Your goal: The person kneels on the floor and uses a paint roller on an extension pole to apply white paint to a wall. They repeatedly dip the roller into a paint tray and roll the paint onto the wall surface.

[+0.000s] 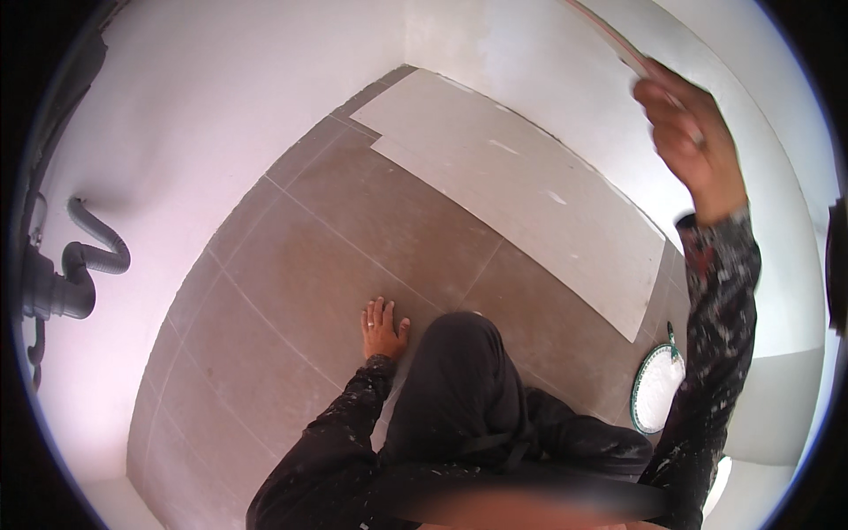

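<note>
My right hand (685,137) is raised at the upper right, close to the white wall. Its fingers are closed around a long, thin, pale tool with a reddish edge (609,35), which runs up out of the picture. The tool shows almost edge-on, so its exact kind is unclear. Low over the brown tiled floor (318,238), my left hand (384,329) is open with its fingers spread, beside my bent knee. It seems to rest on the floor and holds nothing. A round tub of white paste (655,389) with a green rim stands near my right forearm.
A slim dark-green handled tool (673,340) leans at the tub's edge. Pale flat sheets (521,185) with white smears lie along the far wall. From the left wall (203,115) sticks out a grey corrugated drain pipe (106,252).
</note>
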